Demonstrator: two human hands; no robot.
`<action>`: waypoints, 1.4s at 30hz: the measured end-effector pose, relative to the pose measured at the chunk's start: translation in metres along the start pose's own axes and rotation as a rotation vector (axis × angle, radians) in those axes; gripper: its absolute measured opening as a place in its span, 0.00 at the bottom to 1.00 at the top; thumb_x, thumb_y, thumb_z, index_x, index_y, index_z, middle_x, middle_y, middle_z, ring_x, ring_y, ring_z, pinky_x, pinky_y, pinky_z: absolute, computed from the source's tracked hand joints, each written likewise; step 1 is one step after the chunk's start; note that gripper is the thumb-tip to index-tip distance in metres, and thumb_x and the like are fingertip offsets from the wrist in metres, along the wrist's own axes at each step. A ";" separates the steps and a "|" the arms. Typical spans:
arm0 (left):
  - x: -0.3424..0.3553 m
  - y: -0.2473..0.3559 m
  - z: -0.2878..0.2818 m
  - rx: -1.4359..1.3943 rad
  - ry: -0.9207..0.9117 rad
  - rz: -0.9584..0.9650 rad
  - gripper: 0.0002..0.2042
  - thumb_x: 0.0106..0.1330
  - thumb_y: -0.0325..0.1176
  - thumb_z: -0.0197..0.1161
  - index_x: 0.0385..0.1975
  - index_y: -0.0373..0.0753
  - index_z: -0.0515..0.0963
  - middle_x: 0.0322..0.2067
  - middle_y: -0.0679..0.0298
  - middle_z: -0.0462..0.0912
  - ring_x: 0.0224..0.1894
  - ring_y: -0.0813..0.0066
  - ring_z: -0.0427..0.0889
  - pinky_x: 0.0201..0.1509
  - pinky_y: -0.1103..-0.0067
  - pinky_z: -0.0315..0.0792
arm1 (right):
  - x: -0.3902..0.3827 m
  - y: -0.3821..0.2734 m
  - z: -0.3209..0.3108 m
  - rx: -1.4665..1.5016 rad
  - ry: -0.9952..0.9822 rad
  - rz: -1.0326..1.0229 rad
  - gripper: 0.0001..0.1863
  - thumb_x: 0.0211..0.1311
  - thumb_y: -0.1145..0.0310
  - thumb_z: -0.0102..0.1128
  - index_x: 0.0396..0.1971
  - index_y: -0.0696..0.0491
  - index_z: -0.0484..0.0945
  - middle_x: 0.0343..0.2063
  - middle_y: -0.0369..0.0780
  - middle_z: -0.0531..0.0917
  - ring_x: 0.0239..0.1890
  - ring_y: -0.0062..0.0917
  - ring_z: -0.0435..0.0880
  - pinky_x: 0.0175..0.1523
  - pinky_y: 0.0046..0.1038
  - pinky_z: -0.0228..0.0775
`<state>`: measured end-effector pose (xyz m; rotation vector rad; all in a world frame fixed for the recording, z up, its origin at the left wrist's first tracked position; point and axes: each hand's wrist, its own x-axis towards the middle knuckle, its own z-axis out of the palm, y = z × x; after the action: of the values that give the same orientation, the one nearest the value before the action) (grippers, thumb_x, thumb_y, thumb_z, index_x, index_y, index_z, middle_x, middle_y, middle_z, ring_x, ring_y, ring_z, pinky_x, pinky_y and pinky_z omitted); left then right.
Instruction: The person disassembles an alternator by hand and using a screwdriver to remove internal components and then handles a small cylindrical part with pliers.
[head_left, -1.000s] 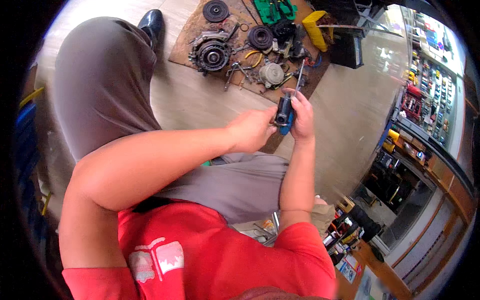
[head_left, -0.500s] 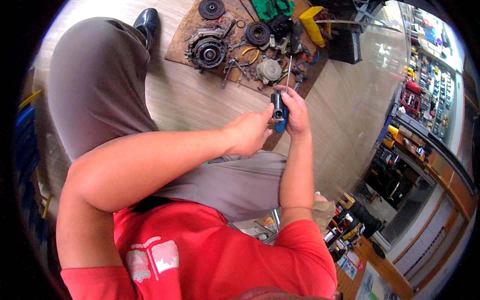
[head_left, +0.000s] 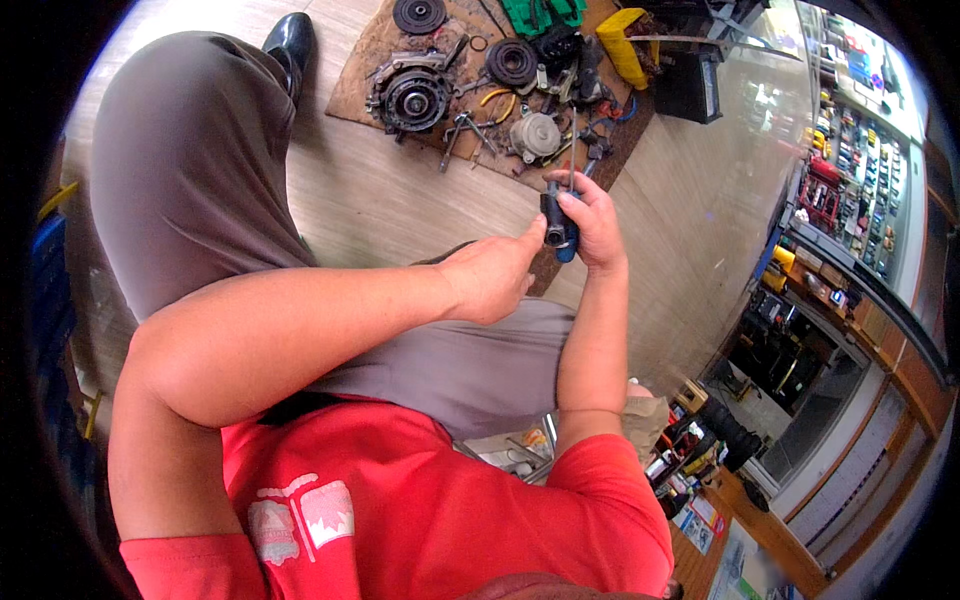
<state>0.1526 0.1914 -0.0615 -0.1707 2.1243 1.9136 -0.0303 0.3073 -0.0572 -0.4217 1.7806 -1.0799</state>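
Note:
My right hand (head_left: 594, 222) is closed around a screwdriver (head_left: 567, 242) with a blue handle, its thin shaft pointing away from me. The same hand grips a small black cylindrical part (head_left: 553, 215), which has a round opening at its near end. My left hand (head_left: 492, 277) comes in from the left with the index finger stretched out, its tip at the side of the black part. The other fingers of that hand are bent and partly hidden; nothing shows in them.
Beyond my hands lies a brown cardboard sheet (head_left: 352, 92) with a round metal housing (head_left: 413, 100), a black pulley (head_left: 512, 62), a grey round motor-like part (head_left: 535, 136) and several tools. A black box-shaped battery (head_left: 690, 88) stands to its right. My knee (head_left: 185, 150) is at left.
My left hand has drawn back slightly from the black part, leaving the index fingertip against it. The black part has tilted a little in my right hand.

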 end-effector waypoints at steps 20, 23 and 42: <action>-0.007 0.008 -0.004 0.021 -0.051 0.030 0.36 0.66 0.30 0.52 0.68 0.22 0.41 0.45 0.36 0.77 0.51 0.43 0.77 0.56 0.62 0.71 | -0.004 0.008 -0.012 0.103 -0.028 -0.010 0.28 0.54 0.63 0.68 0.52 0.60 0.72 0.39 0.39 0.81 0.39 0.21 0.81 0.47 0.22 0.73; -0.008 0.008 -0.004 0.031 -0.052 0.032 0.36 0.67 0.30 0.52 0.68 0.22 0.41 0.45 0.36 0.77 0.50 0.43 0.78 0.55 0.62 0.71 | -0.003 0.009 -0.013 0.106 -0.056 -0.022 0.28 0.54 0.62 0.67 0.52 0.60 0.71 0.39 0.41 0.81 0.40 0.23 0.81 0.47 0.23 0.74; 0.006 -0.001 -0.005 -0.317 0.208 0.024 0.26 0.69 0.31 0.55 0.64 0.31 0.58 0.46 0.46 0.79 0.49 0.54 0.79 0.54 0.68 0.73 | -0.002 0.001 -0.005 0.235 0.107 -0.013 0.18 0.59 0.62 0.68 0.42 0.55 0.72 0.31 0.36 0.81 0.29 0.18 0.80 0.34 0.20 0.75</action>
<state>0.1461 0.1873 -0.0638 -0.4257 1.9329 2.3287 -0.0333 0.3117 -0.0563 -0.2356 1.7192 -1.3250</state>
